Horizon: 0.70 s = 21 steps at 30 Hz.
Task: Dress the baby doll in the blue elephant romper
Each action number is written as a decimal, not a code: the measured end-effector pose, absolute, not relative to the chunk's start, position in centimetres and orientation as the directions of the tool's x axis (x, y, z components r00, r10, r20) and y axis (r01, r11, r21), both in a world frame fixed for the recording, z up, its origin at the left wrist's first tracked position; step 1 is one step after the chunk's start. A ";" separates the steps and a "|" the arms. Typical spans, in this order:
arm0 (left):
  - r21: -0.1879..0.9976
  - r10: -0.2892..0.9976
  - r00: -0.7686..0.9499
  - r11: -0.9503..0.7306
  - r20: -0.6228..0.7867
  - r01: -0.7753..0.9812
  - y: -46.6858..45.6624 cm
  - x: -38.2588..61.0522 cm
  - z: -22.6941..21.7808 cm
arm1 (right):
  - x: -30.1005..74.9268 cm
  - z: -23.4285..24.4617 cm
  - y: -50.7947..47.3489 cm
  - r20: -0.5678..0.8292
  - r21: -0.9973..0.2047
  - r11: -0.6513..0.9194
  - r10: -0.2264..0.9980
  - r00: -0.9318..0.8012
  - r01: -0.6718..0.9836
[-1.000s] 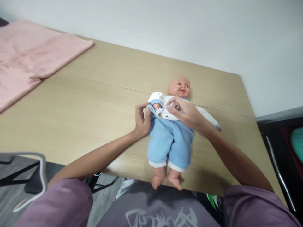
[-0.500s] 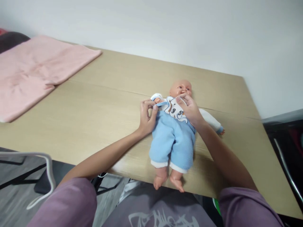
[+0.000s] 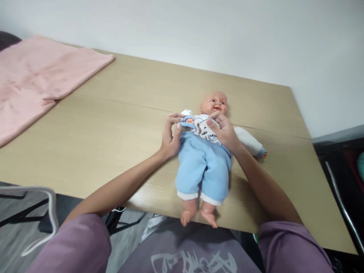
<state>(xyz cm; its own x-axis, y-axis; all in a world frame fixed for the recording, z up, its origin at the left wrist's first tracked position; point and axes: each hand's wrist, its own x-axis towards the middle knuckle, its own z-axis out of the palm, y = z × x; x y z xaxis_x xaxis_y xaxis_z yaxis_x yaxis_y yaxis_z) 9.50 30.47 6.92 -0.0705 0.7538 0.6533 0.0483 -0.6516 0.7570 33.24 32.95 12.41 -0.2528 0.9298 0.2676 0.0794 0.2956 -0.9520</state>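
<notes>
A baby doll (image 3: 214, 101) lies on its back near the table's front edge, feet toward me. It wears light blue fleece trousers (image 3: 203, 167) and a white shirt (image 3: 205, 131) with an animal face on the chest. My left hand (image 3: 171, 137) is closed, thumb and fingers pinching the blue-trimmed sleeve cuff (image 3: 188, 125) around the doll's bent arm. Over the chest just below the chin, my right hand (image 3: 226, 132) is closed on the upper edge of the shirt; its fingertips partly hide the cloth. The doll's other arm (image 3: 250, 141) stretches out past my right wrist.
A pink blanket (image 3: 54, 70) is spread at the left of the wooden table (image 3: 119, 121). Behind stands a white wall (image 3: 199, 34). Dark furniture with a metal rail (image 3: 339, 197) is beyond the right edge; a white curved tube (image 3: 52, 206) is at lower left.
The view has shifted slightly, so everything sits a little further left. My left hand has drawn the blue cuff slightly round the doll's hand. My right hand stays at the chest.
</notes>
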 end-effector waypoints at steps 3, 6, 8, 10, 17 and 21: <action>0.789 0.788 -0.043 -0.613 0.614 0.035 30.3 9.6 6.9 | 33.3 12.2 32.9 0.318 -0.941 0.335 0.925 -0.210 0.049; 0.830 0.829 -0.046 -0.554 0.557 0.060 30.2 9.8 6.7 | 33.2 12.0 33.0 0.320 -0.943 0.330 0.933 -0.164 0.037; 0.840 0.836 -0.072 -0.541 0.543 0.051 30.4 9.9 6.7 | 33.0 12.0 33.0 0.303 -0.948 0.315 0.940 -0.156 0.054; 0.846 0.838 -0.112 -0.528 0.534 0.076 30.6 10.0 6.7 | 33.0 11.9 33.1 0.285 -0.952 0.299 0.945 -0.161 0.069; 0.878 0.917 -0.069 -0.353 0.394 0.322 30.8 9.3 5.9 | 33.3 11.3 33.1 0.302 -0.947 0.317 0.935 -0.187 0.057; 0.890 0.913 -0.079 -0.367 0.401 0.270 31.2 9.2 4.5 | 33.2 11.4 32.9 0.281 -0.949 0.304 0.937 -0.206 0.088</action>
